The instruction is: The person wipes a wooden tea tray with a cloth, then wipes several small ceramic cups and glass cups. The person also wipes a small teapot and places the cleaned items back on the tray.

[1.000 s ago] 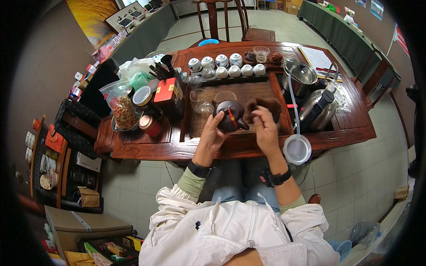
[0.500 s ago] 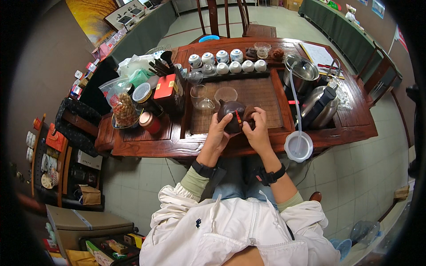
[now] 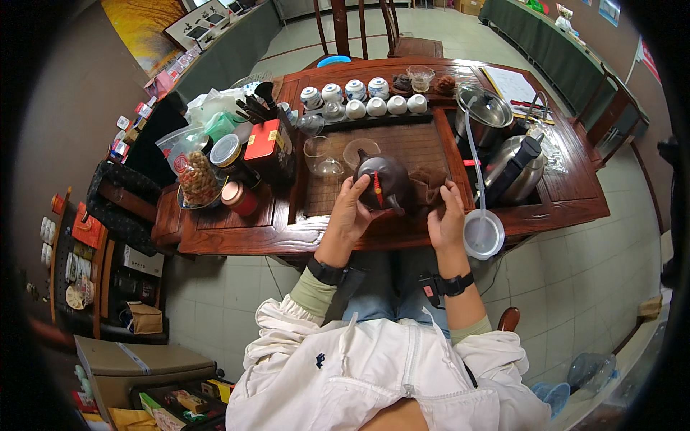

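My left hand [image 3: 348, 215] is closed round the near left side of a dark brown teapot [image 3: 384, 176], its thumb lying on the upper body. A red knotted cord hangs from the lid. The pot is held above the near part of the slatted tea tray [image 3: 330, 197]. To its right, my right hand [image 3: 448, 219] grips a crumpled brown cloth [image 3: 428, 185], which sits against or just beside the pot's right side. Left of the pot stand a glass pitcher [image 3: 318, 152] and a clear glass bowl [image 3: 357, 149]. My fingers behind the pot are hidden.
Blue-patterned and white cups [image 3: 376, 106] line the tray's far edge. On the right are a steel pot [image 3: 483, 111], a steel kettle [image 3: 514, 169] and a white tub with a tube [image 3: 483, 235]. A red-topped box [image 3: 264, 140], jars and a bag of nuts [image 3: 195, 176] stand left.
My right hand has moved right, away from the pot, spreading the cloth out. The teapot has turned in my left hand and shifted slightly right.
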Demonstrator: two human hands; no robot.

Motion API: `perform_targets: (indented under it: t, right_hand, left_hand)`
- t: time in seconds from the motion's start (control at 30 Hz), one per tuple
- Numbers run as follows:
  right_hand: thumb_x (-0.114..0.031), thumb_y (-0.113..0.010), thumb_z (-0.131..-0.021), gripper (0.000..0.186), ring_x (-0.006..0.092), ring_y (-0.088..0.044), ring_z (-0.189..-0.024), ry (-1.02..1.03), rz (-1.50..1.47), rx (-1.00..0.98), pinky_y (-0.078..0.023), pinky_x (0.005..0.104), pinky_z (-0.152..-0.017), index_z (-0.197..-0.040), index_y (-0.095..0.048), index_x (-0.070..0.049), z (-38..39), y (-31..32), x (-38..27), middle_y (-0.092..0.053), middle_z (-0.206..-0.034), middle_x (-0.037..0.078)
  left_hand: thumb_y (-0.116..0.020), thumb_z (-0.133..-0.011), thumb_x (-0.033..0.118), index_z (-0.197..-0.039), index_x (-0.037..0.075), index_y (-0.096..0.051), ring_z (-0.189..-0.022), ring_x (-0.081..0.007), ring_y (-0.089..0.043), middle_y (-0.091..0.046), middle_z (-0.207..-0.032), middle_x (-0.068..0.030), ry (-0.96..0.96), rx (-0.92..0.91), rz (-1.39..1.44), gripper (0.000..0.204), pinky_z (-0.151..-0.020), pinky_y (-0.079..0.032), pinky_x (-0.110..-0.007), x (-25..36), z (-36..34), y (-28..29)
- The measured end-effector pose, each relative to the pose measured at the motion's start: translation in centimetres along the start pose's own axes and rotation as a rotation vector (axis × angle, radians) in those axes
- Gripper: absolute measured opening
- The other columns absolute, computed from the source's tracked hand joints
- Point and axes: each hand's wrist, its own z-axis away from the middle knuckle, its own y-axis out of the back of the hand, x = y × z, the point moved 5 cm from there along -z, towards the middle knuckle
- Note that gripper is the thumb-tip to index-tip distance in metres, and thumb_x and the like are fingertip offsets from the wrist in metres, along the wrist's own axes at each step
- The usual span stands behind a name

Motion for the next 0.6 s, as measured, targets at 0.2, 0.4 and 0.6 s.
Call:
perform_targets:
  t: [0.2,0.4,0.6]
  right_hand:
    - [-0.012,-0.064,-0.086,0.014,0.0236,-0.041,-0.126,0.313,0.706,-0.325,-0.028,0.0376,-0.106,-0.091,-0.075,-0.005,2.0,-3.7,1.2,-0.051,-0.134,0.009]
    - [-0.016,-0.063,-0.089,0.022,0.0264,-0.038,-0.13,0.562,0.929,-0.365,-0.025,0.0398,-0.11,-0.108,-0.067,-0.007,2.4,-4.3,1.8,-0.046,-0.139,0.011]
    - [-0.017,-0.049,-0.098,0.029,0.0279,-0.038,-0.132,0.515,0.871,-0.327,-0.028,0.0378,-0.11,-0.125,-0.053,-0.008,1.4,-3.5,1.9,-0.041,-0.141,0.015]
  left_hand:
    - [-0.062,-0.091,0.032,-0.121,0.015,-0.046,-0.107,-0.0236,-0.059,-0.058,-0.116,-0.0069,-0.026,-0.034,0.06,0.038,-0.083,-0.054,-0.045,-0.5,-0.3,0.4]
    - [-0.07,-0.087,0.023,-0.124,0.015,-0.039,-0.107,-0.0218,-0.056,-0.052,-0.118,-0.006,-0.007,0.025,-0.002,0.048,-0.079,-0.055,-0.047,-0.8,-0.3,0.8]
    - [-0.071,-0.086,0.019,-0.128,0.012,-0.039,-0.104,-0.0209,-0.058,-0.051,-0.119,-0.0072,0.026,-0.084,-0.08,0.053,-0.077,-0.056,-0.044,-1.1,0.1,-0.1]
